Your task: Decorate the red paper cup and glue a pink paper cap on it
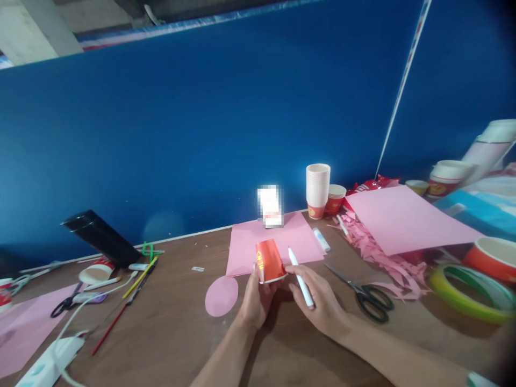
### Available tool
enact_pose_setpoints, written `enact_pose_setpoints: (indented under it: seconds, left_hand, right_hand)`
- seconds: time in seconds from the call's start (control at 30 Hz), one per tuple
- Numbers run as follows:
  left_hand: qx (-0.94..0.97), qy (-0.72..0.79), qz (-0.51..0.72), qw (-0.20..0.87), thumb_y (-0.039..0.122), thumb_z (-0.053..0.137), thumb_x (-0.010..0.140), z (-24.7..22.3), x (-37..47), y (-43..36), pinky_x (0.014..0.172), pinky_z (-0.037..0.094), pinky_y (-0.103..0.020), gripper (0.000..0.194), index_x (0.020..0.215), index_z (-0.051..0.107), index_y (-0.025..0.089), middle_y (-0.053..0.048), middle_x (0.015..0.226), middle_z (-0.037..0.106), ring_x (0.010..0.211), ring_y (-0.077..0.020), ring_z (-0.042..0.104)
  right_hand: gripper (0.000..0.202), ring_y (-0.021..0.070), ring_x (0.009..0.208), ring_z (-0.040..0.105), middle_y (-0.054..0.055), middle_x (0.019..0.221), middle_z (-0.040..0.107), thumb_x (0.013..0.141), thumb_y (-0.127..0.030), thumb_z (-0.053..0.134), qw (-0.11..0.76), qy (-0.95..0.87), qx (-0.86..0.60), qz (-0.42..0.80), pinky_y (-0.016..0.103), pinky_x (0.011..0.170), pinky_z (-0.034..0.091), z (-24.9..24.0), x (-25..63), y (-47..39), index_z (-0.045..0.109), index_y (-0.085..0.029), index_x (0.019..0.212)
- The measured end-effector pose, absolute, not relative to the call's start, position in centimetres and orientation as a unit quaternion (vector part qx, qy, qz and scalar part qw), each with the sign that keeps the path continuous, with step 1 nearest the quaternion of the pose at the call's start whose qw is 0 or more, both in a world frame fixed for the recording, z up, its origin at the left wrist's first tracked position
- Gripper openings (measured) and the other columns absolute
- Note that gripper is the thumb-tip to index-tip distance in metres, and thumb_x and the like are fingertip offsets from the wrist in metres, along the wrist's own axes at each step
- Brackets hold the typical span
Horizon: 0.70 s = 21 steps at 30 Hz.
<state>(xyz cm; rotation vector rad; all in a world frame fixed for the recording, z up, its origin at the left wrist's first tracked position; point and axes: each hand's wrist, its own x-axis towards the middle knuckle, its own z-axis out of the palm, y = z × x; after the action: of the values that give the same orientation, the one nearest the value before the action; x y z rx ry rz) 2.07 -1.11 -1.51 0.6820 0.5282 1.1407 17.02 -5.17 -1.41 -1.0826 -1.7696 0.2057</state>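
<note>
My left hand [258, 303] is closed around a red paper cup [270, 260] with yellow markings, its wide white rim turned down towards me. In my right hand [318, 298] is a white marker pen [300, 279], its tip pointing up and away. The fingertips of that hand are close to the cup's right side; whether they touch it I cannot tell. Left of the cup, a pink paper circle [221, 296] lies on the brown table. Behind it is a sheet of pink paper [244, 242] with a glue stick [321, 239] at its right edge.
Black-handled scissors [373, 302] lie right of my right hand, near pink paper scraps [373, 250] and green-yellow tape rolls [443, 287]. Stacked paper cups [318, 188] stand at the blue partition [201, 123]. A power strip [52, 363], cable and brushes [108, 328] occupy the left.
</note>
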Motion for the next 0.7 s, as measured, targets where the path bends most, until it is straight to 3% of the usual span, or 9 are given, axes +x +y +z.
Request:
enact_pose_setpoints:
  seconds: [0.27, 0.7]
  left_hand:
    - [0.272, 0.254, 0.533, 0.760, 0.059, 0.044, 0.084, -1.88, 2.12, -0.87, 0.104, 0.037, -0.043, 0.060, 0.116, 0.060, 0.012, -0.015, 0.117, 0.064, 0.115, -0.0289, 0.055]
    - [0.270, 0.243, 0.536, 0.762, 0.043, 0.056, 0.084, -2.45, 2.10, -0.71, 0.103, 0.038, -0.046, 0.046, 0.117, 0.060, 0.012, -0.014, 0.115, 0.066, 0.114, -0.0296, 0.056]
  right_hand:
    - [0.036, 0.0214, 0.102, 0.063, 0.008, 0.109, 0.065, 0.084, -0.011, 0.047, 0.492, -0.736, -0.456, 0.090, 0.036, 0.089, 0.053, -1.55, 17.30, -5.07, 0.052, -0.023, 0.118]
    - [0.037, 0.0222, 0.104, 0.062, 0.009, 0.112, 0.064, 0.085, -0.012, 0.046, 0.487, -0.734, -0.462, 0.099, 0.036, 0.091, 0.051, -1.31, 17.62, -5.10, 0.052, -0.023, 0.120]
